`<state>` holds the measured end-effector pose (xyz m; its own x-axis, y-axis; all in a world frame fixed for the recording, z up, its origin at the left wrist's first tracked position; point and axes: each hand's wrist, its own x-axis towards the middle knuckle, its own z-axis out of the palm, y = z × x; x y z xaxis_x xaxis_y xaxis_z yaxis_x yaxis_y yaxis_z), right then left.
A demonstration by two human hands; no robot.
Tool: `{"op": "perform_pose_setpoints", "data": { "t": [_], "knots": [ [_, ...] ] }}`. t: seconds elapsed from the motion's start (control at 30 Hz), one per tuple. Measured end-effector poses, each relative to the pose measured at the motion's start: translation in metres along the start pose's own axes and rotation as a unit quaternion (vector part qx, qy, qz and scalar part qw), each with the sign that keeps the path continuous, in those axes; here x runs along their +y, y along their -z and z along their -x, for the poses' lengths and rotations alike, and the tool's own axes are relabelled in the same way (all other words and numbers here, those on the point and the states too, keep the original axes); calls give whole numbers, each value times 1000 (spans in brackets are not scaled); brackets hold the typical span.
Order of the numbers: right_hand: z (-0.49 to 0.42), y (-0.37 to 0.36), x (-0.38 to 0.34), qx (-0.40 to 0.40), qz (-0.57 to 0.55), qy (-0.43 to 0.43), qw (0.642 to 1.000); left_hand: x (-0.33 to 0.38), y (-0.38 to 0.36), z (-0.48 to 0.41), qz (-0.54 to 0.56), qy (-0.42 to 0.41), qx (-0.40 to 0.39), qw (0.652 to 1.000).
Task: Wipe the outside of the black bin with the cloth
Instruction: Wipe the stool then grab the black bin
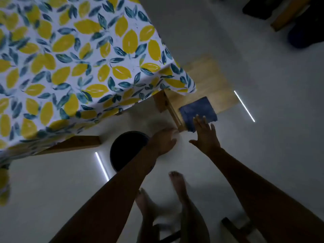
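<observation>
Black bin [122,153] upright, mouth upward; left hand [164,142] beside it, grip unclear; right hand [204,135] spread, empty, fingertips on the cloth [198,111]

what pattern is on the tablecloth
Yellow lemons with teal-blue leaves on a white ground; the tablecloth shows clearly in the head view.

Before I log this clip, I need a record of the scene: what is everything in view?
bin: one, black, round, on the floor beside the table.
cloth: one, dark blue, folded, on the wooden seat.
wooden seat: one, light wood, right of the table.
tablecloth: one, white with yellow lemons and teal leaves, covering the table.
floor: white, glossy, with two bright light streaks.
dark objects: top right, too dim to identify.
left hand: by the bin rim.
right hand: open, fingertips at the cloth.
bare feet: two, bottom centre.
</observation>
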<state>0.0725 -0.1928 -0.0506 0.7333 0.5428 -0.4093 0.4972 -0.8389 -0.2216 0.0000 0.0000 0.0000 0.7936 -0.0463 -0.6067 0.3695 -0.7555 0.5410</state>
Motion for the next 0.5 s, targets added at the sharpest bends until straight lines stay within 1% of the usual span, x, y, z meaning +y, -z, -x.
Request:
{"op": "perform_pose_setpoints", "data": {
  "t": [0.03, 0.07, 0.1, 0.13, 0.2, 0.3, 0.43, 0.5],
  "knots": [
    [-13, -8, 7, 22, -16, 17, 999, -2, -3, -12, 4, 1, 6, 1000],
    [-22, -14, 13, 40, -32, 11, 999, -4, -6, -22, 6, -3, 15, 1000],
    [-33, -21, 20, 49, -36, 7, 998, -7, -9, -32, 2, 0, 22, 1000],
    [-44, -25, 25, 40, -41, -5, 998, -9, -12, -42, -1, 4, 27, 1000],
    [-62, -39, 33, 49, -42, -15, 998, -12, -18, -63, 2, 14, 32, 999],
    [-77, -58, 37, 84, -20, -16, 996, -20, -28, -86, 2, 7, 49, 999],
    [-81, -78, 35, 171, -24, -23, 985, -28, -41, -96, 12, 1, 53, 999],
    [-86, -84, 40, 194, -31, -9, 981, -34, -47, -97, 12, 2, 52, 999]
  ]
}}
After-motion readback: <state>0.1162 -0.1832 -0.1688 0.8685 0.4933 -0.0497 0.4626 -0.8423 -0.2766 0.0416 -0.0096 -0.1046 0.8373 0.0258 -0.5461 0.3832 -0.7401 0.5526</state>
